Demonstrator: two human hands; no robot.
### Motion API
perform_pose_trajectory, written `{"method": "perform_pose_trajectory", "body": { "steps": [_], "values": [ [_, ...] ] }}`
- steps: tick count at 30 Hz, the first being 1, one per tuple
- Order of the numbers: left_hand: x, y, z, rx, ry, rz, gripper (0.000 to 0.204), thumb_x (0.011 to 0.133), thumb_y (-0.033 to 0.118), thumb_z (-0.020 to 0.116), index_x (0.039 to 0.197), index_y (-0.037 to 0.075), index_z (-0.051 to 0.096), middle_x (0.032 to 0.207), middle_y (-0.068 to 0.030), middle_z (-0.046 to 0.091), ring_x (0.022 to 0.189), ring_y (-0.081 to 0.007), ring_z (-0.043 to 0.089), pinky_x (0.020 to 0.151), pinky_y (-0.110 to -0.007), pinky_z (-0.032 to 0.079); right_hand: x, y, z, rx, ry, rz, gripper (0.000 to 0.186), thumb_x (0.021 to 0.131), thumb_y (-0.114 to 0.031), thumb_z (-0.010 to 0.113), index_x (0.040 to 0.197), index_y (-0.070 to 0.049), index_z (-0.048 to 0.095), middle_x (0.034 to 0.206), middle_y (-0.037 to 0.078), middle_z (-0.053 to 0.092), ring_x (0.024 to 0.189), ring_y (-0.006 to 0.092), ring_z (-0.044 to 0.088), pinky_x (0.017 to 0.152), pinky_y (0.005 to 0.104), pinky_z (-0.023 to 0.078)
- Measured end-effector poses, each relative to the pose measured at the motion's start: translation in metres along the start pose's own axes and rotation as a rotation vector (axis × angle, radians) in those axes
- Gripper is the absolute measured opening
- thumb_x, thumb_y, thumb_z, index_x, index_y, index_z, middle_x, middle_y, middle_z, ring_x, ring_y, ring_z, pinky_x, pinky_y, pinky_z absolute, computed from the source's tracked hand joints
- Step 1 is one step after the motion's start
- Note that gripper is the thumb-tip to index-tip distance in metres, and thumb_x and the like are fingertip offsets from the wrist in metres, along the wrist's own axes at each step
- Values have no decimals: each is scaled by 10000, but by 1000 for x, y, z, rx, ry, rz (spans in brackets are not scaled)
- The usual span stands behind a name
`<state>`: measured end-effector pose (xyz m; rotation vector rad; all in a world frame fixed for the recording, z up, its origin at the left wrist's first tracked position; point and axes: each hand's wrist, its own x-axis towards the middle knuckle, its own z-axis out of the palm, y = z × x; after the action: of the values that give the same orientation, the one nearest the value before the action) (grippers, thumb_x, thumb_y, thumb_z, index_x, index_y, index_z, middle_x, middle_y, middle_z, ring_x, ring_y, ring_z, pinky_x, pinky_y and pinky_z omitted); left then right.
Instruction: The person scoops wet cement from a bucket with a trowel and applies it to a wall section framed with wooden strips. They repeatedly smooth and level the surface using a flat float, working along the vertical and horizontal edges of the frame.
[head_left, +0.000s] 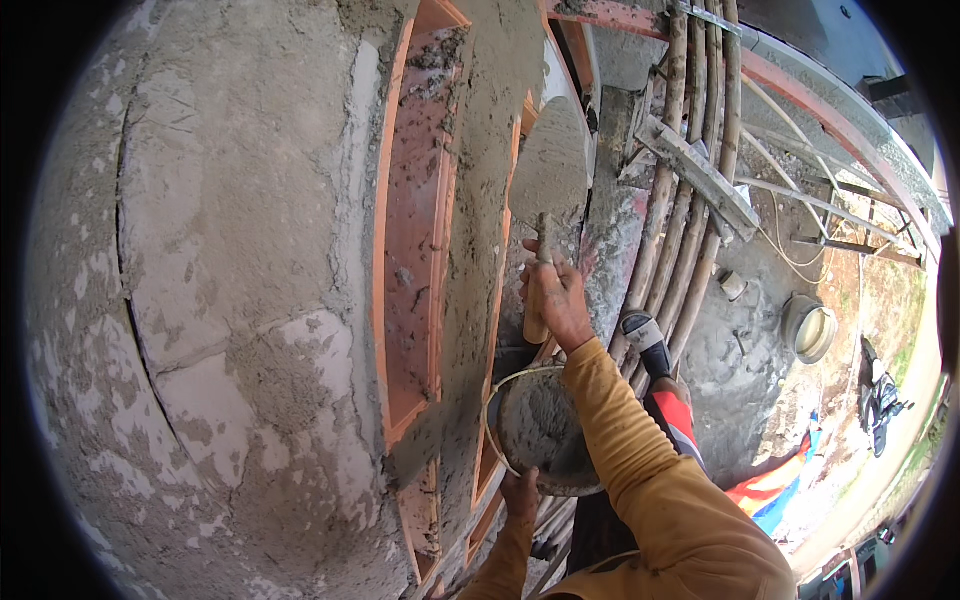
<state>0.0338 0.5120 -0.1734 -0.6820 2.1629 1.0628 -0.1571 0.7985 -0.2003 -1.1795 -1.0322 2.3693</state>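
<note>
The fingers of my right hand (565, 308) are wrapped around the wooden handle of a trowel (550, 165), closed firmly, with one digit extended toward the neck of the tool. This forward grip presumably gives control over the blade's tilt. The trowel is in front of me, beyond the bucket, its blade pointing away from my body. Grey mix coats the visible face; the thickness of the layer cannot be determined from this view.

My left hand (520, 495) is at the near edge of a round bucket (572, 490). The thumb lies at the edge; the other fingers are mostly hidden, so I cannot tell how far they are closed. Placement here likely steadies the bucket. It contains wet grey mix (540, 420) and sits close to my body, below the trowel, which probably keeps the reach between them short.

Left of both hands: a rough, patchy wall (250, 200) with a reddish-orange frame (381, 240) set into it, its recess spattered with grey.

Right of the trowel: a bundle of long poles (668, 190), with a sandalled foot (650, 345) on it, apparently for footing. A short beam (700, 175) lies across the poles.

Farther right: a round container (810, 328) stands on the ground.
</note>
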Motion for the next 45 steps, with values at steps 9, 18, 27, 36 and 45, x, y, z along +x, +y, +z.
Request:
{"method": "perform_pose_trajectory", "body": {
  "steps": [9, 18, 27, 36, 45],
  "values": [
    [3, 9, 17, -122, 2, 2, 279, 750, 102, 594, 988, -43, 570, 943, -56, 582, 844, -164, 528, 786, -305, 412, 107, -11, -29, -21, -225, 159, 248, 822, -216, 517, 949, -11, 576, 688, 23, 504, 508, 120, 498, 449, 255, 436],
    [3, 19, 19, -94, 3, -30, 340, 763, 90, 588, 1075, -39, 546, 1024, -70, 592, 912, -168, 539, 810, -294, 414, 94, -38, 27, -212, -410, 58, 199, 812, -180, 563, 875, 9, 551, 605, 19, 486, 452, 111, 469, 439, 261, 426],
    [16, 11, 24, -11, 33, 38, 211, 749, 98, 588, 915, -33, 584, 876, -31, 583, 787, -141, 533, 722, -295, 422, -7, 7, 3, -229, -578, -105, 222, 834, -208, 540, 893, 5, 552, 698, 21, 514, 615, 99, 499, 561, 267, 430],
    [17, 25, 18, 43, -28, 65, 370, 792, 136, 567, 1092, -79, 532, 1014, -132, 603, 894, -192, 566, 783, -329, 444, -132, -46, -164, -1198, -517, -140, 325, 810, -249, 572, 975, 22, 505, 926, 235, 564, 869, 413, 553, 730, 455, 443],
    [-17, 86, 31, 480, 40, 545, 249, 755, 178, 531, 763, -66, 478, 677, -269, 533, 635, -427, 530, 607, -457, 426, -141, 22, -202, -1933, -511, -204, 224, 847, -196, 465, 965, -10, 508, 820, 188, 638, 758, 327, 643, 638, 414, 519]
  ]
}}
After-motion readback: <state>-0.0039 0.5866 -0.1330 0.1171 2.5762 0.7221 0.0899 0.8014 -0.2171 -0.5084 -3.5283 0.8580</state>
